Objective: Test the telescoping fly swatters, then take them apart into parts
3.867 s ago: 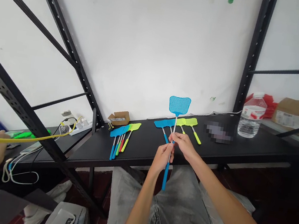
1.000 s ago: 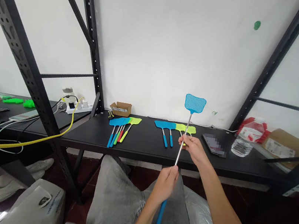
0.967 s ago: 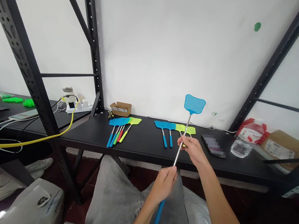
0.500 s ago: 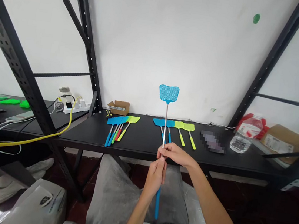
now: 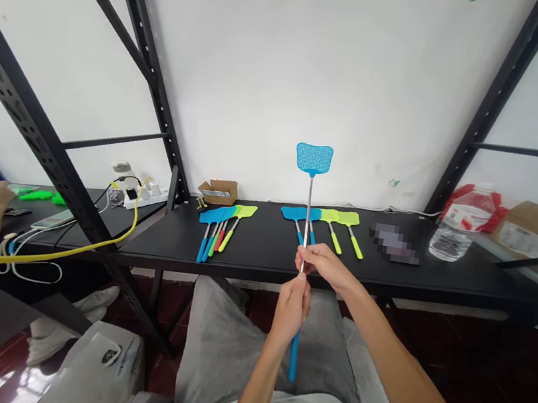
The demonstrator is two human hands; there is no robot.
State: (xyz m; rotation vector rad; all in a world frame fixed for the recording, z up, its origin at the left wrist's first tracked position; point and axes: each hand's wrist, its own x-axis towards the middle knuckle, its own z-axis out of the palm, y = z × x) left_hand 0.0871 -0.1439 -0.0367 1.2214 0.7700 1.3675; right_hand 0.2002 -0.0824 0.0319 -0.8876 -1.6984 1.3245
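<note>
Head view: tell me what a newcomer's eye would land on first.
Probably the blue swatter, held head up near the centre by the left hand and, higher up, the right hand. Next, the left swatter group and right swatter group on the tabletop, then the yellow cable at left.

Workshop-like room; black metal racking (image 5: 494, 104)

Blue in a fine mesh on the held fly swatter (image 5: 314, 159), silver along its shaft (image 5: 308, 211); black across the tabletop (image 5: 252, 246); yellow on the cable (image 5: 58, 257); grey on the trousers (image 5: 222, 343).
</note>
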